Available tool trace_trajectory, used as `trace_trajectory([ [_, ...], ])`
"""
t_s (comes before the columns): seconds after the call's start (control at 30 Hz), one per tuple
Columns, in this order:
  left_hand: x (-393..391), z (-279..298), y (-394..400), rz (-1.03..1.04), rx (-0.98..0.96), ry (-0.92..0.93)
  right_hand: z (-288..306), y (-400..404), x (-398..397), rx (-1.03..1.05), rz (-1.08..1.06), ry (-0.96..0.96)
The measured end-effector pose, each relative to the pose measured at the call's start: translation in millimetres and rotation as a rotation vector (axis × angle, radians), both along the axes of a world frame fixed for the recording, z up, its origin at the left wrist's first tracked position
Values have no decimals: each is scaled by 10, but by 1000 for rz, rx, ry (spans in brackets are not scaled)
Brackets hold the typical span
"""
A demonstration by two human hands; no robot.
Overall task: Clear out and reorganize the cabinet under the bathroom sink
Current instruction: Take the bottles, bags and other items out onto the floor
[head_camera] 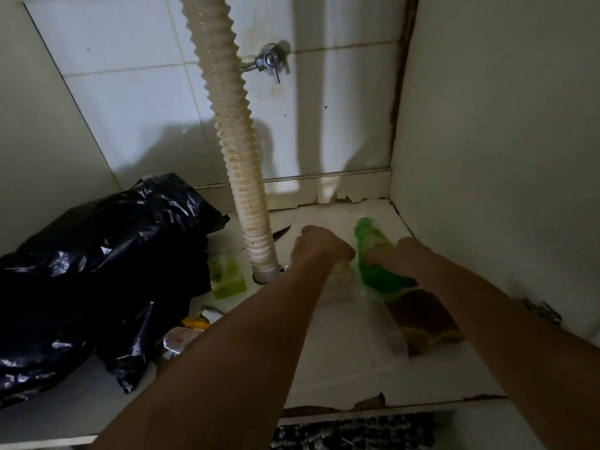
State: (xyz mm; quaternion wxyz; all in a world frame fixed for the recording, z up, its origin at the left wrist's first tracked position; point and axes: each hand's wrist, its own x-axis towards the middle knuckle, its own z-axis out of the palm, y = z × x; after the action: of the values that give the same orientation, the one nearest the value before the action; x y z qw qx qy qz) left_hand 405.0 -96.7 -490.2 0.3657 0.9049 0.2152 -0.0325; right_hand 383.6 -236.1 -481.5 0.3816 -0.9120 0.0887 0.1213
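While both hands are working near the cabinet floor's back right corner, the right hand [402, 254] is gripping a green translucent plastic bottle [373, 254] and the left hand [319, 246] is curling round a clear plastic item [341, 277], either risking a slip and spill beside the ribbed beige drain hose [240, 177].

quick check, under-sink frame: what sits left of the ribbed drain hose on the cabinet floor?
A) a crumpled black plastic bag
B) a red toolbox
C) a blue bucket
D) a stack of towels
A: a crumpled black plastic bag fills the cabinet floor left of the ribbed drain hose; no bucket, towels or toolbox show there.
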Motion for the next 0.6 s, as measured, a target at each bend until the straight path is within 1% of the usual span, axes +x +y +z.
trace_trajectory([
  [0.07,-9,35,-13,16,-12,-22,65,-102,-11,307,-163,28],
  [0.13,-32,103,-27,22,-58,-57,147,-190,-97,600,-269,54],
  [0.23,-110,260,-57,22,-152,-128,251,-266,-376,868,-321,53],
  [0.3,-180,404,-97,39,-202,-244,314,-291,-623,1031,-327,56],
  [0.43,-439,785,-175,39,-184,-487,458,-339,-1157,1407,-252,111],
  [0.53,-820,982,-171,62,-261,-584,521,-334,-1490,1672,-138,118],
  [0.6,-1213,978,-110,115,-324,-613,519,-289,-1659,1791,-97,121],
])
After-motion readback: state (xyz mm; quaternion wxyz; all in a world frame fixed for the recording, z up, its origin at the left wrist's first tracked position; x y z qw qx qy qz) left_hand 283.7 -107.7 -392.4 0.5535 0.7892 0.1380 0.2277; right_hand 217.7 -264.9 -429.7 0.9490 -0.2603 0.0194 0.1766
